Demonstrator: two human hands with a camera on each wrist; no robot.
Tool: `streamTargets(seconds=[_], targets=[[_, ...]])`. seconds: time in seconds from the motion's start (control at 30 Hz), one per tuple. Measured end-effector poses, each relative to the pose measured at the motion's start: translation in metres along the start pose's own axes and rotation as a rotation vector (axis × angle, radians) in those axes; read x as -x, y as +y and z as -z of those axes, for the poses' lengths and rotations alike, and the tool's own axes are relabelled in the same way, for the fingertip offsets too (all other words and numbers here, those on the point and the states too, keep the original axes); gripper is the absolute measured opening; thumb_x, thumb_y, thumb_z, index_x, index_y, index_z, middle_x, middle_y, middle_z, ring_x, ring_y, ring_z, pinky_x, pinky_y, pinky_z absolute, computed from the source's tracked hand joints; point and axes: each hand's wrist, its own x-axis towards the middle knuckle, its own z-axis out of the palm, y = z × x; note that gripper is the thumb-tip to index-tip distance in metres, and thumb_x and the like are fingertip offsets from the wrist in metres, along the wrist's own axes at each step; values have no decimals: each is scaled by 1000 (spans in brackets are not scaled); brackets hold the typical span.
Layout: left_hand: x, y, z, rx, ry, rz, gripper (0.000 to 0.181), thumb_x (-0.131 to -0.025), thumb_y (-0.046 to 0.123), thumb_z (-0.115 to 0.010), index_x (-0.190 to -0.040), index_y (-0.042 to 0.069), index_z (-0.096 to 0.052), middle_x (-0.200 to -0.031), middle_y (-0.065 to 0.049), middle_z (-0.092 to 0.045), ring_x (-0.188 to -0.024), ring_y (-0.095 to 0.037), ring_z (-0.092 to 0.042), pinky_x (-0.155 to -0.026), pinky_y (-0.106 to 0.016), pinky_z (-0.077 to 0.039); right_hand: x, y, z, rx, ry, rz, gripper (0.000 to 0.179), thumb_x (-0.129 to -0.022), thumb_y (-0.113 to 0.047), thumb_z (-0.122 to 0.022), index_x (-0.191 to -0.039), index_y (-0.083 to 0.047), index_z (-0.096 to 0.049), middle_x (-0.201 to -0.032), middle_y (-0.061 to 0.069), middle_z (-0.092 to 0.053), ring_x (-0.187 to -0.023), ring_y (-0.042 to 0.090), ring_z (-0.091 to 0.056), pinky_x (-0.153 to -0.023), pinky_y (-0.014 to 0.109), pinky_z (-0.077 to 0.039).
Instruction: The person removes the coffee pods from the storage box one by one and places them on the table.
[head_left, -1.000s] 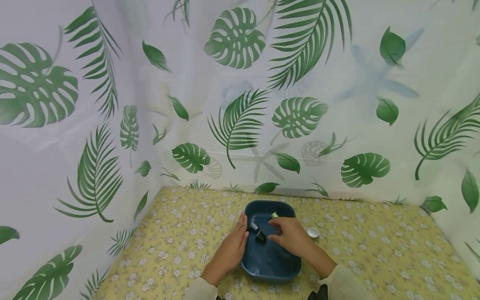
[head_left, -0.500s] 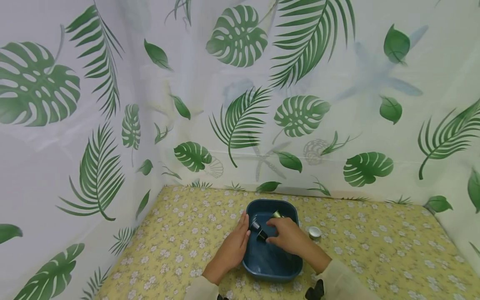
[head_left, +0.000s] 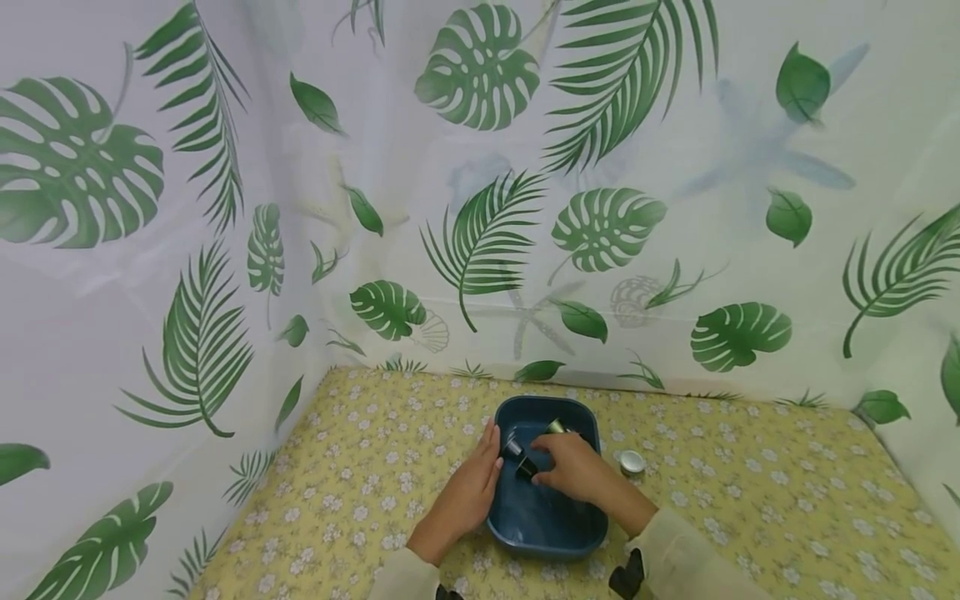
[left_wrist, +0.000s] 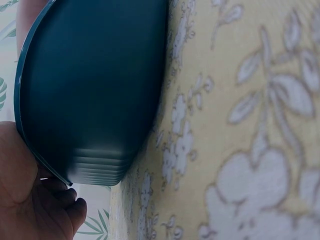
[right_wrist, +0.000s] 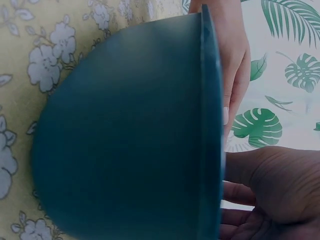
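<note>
With the blue tub (head_left: 543, 527) taken as a dial, its far end at twelve, the work is judged to be under way and not finished. Three small pieces can be counted inside: a black piece (head_left: 527, 468) is seen toward ten, near the centre; a clear, silvery piece (head_left: 513, 446) is set close to it, between ten and eleven; and a green-topped piece (head_left: 555, 426) is placed near twelve, partly covered. Beside this last, something dark is shown, too hidden to be named. Outside, just beyond three, a silvery-white round piece (head_left: 632, 462) is left on the flowered cloth (head_left: 750, 517). Whether it is meant to be put in, or kept out, cannot be told, so no full count of what remains can be given. The tub is steadied at nine by the left hand (head_left: 471, 487), whose straight fingers are laid together along the side. The right hand (head_left: 573, 467) is reached in over the rim from three; its thumb and forefinger are bent and held apart, with nothing seen pinched between them. The thumb tip is brought just beside the black piece, though contact cannot be confirmed; handling of that piece is judged not yet done.
</note>
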Motion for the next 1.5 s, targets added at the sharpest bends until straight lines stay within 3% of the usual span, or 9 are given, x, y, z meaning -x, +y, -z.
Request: streamTargets(seconds=[0.23, 0.53, 0.8, 1.07, 1.5], targets=[[-1, -1, -2, 2, -2, 9, 56, -114, 24, -33, -162, 2, -14, -170, -6, 0, -152, -27, -22, -116, -49, -34, -6, 0, 0, 9, -7, 15, 44, -82, -11, -87, -120, 3, -70, -117, 17, -71, -97, 31, -70, -80, 47, -58], [-1, -2, -2, -5, -14, 21, 56, -114, 25, -32, -163, 4, -13, -170, -7, 0, -152, -27, -22, -116, -48, -34, -16, -4, 1, 34, -52, 11, 44, -81, -13, -87, -119, 2, -72, -112, 14, -72, -101, 31, -68, -85, 50, -56], [-1, -1, -1, -2, -8, 12, 56, -114, 24, -31, -163, 3, -13, -170, -5, 1, -152, -27, -24, -116, -49, -35, -19, -5, -3, 56, -59, 76, 39, -81, -11, -87, -113, 5, -73, -104, 15, -73, -95, 30, -68, -83, 50, -56], [-3, -2, -1, 7, -17, 20, 56, -114, 24, -31, -162, 3, -13, -170, -7, 0, -153, -25, -20, -118, -48, -32, -18, -7, -10, 60, -77, 72, 34, -81, -9, -87, -109, 3, -74, -103, 14, -73, -96, 28, -69, -85, 49, -56], [-3, -3, 0, 14, -36, 29, 56, -114, 25, -29, -162, 2, -12, -170, -11, -1, -153, -27, -21, -117, -49, -32, -16, -5, -17, 88, -39, 138, 31, -78, -8, -88, -105, 1, -75, -98, 11, -74, -91, 26, -70, -80, 46, -58]])
